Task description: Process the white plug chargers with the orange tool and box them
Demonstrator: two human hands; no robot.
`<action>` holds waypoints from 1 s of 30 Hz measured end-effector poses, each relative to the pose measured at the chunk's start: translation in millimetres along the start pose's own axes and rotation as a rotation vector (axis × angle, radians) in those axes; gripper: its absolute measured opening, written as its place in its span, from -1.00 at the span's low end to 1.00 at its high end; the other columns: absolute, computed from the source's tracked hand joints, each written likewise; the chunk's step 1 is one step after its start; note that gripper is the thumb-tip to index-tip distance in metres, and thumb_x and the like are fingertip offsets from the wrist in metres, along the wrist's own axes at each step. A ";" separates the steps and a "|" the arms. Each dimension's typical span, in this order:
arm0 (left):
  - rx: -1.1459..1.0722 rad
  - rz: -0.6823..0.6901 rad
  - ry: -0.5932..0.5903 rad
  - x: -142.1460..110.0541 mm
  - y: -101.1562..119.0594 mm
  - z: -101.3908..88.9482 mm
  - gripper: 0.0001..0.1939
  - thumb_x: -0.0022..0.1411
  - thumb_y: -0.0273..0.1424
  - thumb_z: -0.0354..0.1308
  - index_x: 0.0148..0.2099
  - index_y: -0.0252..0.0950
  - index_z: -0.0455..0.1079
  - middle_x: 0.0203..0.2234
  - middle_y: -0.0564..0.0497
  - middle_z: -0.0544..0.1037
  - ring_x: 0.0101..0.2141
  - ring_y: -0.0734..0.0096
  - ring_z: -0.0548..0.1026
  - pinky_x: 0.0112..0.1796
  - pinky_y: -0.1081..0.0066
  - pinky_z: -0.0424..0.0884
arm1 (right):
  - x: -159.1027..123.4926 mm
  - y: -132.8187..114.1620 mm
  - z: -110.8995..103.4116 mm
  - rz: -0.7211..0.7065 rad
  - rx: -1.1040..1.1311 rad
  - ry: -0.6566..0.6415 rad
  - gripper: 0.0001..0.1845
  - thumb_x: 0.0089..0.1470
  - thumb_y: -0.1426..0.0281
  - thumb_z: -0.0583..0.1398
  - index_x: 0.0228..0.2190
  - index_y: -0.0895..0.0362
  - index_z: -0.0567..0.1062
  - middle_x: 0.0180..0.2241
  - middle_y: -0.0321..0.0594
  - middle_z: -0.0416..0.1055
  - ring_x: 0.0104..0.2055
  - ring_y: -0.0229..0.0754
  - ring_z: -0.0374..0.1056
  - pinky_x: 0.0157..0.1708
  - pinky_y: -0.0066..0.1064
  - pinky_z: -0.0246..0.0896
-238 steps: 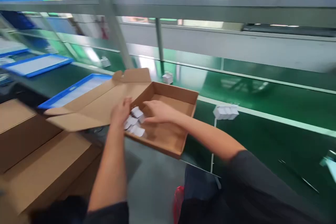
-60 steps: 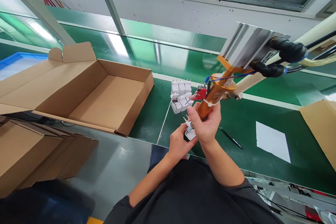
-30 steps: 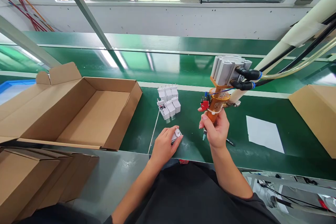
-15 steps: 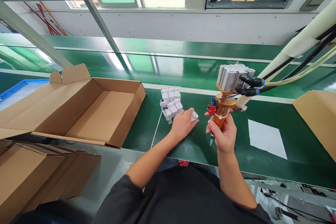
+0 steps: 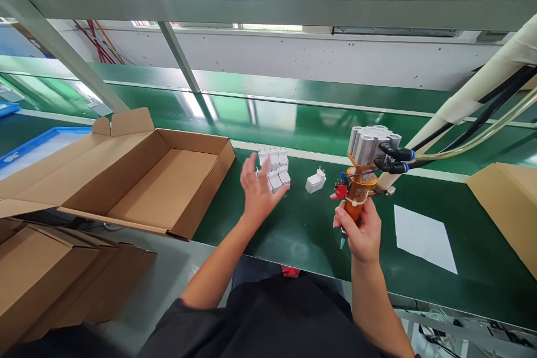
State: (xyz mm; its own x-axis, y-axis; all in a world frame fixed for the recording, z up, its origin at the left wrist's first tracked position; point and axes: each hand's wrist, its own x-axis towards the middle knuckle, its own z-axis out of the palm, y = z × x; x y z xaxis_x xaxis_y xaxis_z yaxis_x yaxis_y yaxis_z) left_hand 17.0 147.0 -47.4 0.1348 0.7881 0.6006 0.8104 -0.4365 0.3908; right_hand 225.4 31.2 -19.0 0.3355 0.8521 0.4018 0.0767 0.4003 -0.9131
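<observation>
My left hand (image 5: 257,193) is spread beside a cluster of small white box-shaped plastic housings (image 5: 278,178), with its fingers over their left side. Part of the cluster is hidden behind the fingers, and I cannot tell whether they touch it. A single white housing (image 5: 315,180) of the same kind rests apart, between the cluster and the tool. My right hand (image 5: 364,230) is wrapped round the grip of an orange hand-held pneumatic tool (image 5: 358,185). It has a grey cylinder block on top, a red switch on its side and a teal tip pointing down.
An open cardboard box (image 5: 176,179) stands on the left of the green bench (image 5: 302,235), with flattened cartons (image 5: 50,274) below it. A white paper sheet (image 5: 423,239) and another carton (image 5: 509,207) are at right. Hoses (image 5: 474,140) run from the tool along a white arm.
My left hand has let go of the single white housing, moved left to the cluster and opened. The right hand still holds the tool. The view has tilted upward.
</observation>
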 end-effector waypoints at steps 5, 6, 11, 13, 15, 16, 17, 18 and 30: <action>-0.196 -0.235 -0.260 -11.9 -48.9 -8.0 0.18 0.07 -0.19 0.39 0.48 -0.20 -0.34 0.24 -0.36 0.25 0.11 -0.07 0.44 -0.01 0.03 0.46 | -1.0 1.2 3.8 -0.015 0.038 0.000 -0.81 0.12 0.35 0.28 -0.23 0.08 0.41 -0.57 -0.39 0.36 -0.62 -0.29 0.27 -0.64 -0.44 0.23; -0.231 -0.264 -0.308 -12.4 -51.6 -8.0 0.16 0.09 -0.23 0.37 0.48 -0.19 -0.35 0.16 -0.29 0.37 0.02 0.02 0.51 -0.06 0.09 0.50 | -1.0 1.2 4.9 -0.014 0.044 -0.001 -0.82 0.12 0.36 0.28 -0.23 0.08 0.41 -0.57 -0.39 0.36 -0.62 -0.29 0.27 -0.63 -0.44 0.23; -0.352 -0.266 -0.369 -26.7 -45.6 -29.4 0.07 0.09 -0.25 0.37 0.46 -0.14 -0.22 0.05 -0.17 0.49 -0.04 0.11 0.56 -0.02 0.12 0.51 | -1.0 -0.3 7.8 0.008 0.030 -0.002 -0.80 0.12 0.34 0.28 -0.21 0.09 0.41 -0.56 -0.37 0.37 -0.61 -0.28 0.27 -0.63 -0.43 0.22; -0.438 -0.202 -0.473 -40.2 -41.1 -42.7 0.06 0.14 -0.25 0.34 0.47 -0.12 -0.27 0.07 -0.18 0.48 -0.03 0.13 0.56 0.01 0.10 0.50 | -0.8 -1.9 8.9 0.004 0.024 0.004 -0.79 0.12 0.33 0.28 -0.22 0.09 0.40 -0.55 -0.36 0.37 -0.61 -0.29 0.27 -0.63 -0.42 0.22; -0.493 -0.096 -0.597 -55.3 -35.8 -51.4 0.04 0.18 -0.31 0.29 0.47 -0.10 -0.32 0.06 -0.17 0.48 -0.04 0.16 0.57 0.02 0.11 0.51 | -0.6 -3.6 10.6 -0.005 0.029 0.007 -0.80 0.12 0.33 0.27 -0.23 0.08 0.39 -0.56 -0.38 0.36 -0.62 -0.29 0.26 -0.63 -0.43 0.21; -0.497 -0.030 -0.631 -62.5 -32.6 -53.0 0.02 0.19 -0.36 0.26 0.47 -0.09 -0.33 0.10 -0.17 0.45 0.00 0.16 0.55 0.04 0.11 0.50 | -0.5 -4.2 11.6 -0.007 0.031 0.005 -0.81 0.13 0.33 0.27 -0.23 0.08 0.39 -0.56 -0.39 0.35 -0.62 -0.30 0.25 -0.63 -0.43 0.21; -0.483 0.043 -0.637 -69.3 -28.9 -52.7 -0.01 0.21 -0.40 0.23 0.47 -0.08 -0.32 0.16 -0.20 0.39 0.06 0.13 0.51 0.06 0.11 0.49 | -0.4 -4.7 12.7 -0.006 0.032 0.003 -0.81 0.13 0.33 0.27 -0.22 0.08 0.39 -0.56 -0.40 0.35 -0.62 -0.30 0.25 -0.63 -0.43 0.21; -0.455 0.120 -0.613 -75.3 -24.8 -50.7 -0.05 0.22 -0.43 0.21 0.47 -0.06 -0.29 0.25 -0.22 0.29 0.14 0.08 0.45 0.08 0.10 0.47 | -0.4 -5.0 13.9 -0.003 0.031 0.000 -0.81 0.13 0.34 0.27 -0.22 0.08 0.39 -0.57 -0.40 0.34 -0.62 -0.30 0.25 -0.62 -0.44 0.20; -0.506 -0.125 -0.328 -100.5 -3.9 -26.5 -0.46 0.26 -0.45 0.22 0.24 -0.16 0.19 0.32 -0.26 0.14 0.21 0.01 0.38 -0.14 0.28 0.59 | 2.5 -10.9 35.8 -0.051 0.086 -0.052 -0.79 0.16 0.36 0.27 -0.15 0.05 0.41 -0.58 -0.44 0.28 -0.61 -0.32 0.20 -0.61 -0.45 0.16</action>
State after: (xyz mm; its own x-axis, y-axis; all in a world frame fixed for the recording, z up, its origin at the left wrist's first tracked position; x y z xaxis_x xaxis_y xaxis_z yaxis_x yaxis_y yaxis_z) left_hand -14.8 58.0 -90.8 0.2898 0.9041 0.3141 0.4714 -0.4205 0.7752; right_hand 191.8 41.1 -5.6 0.2837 0.8452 0.4529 0.0113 0.4693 -0.8829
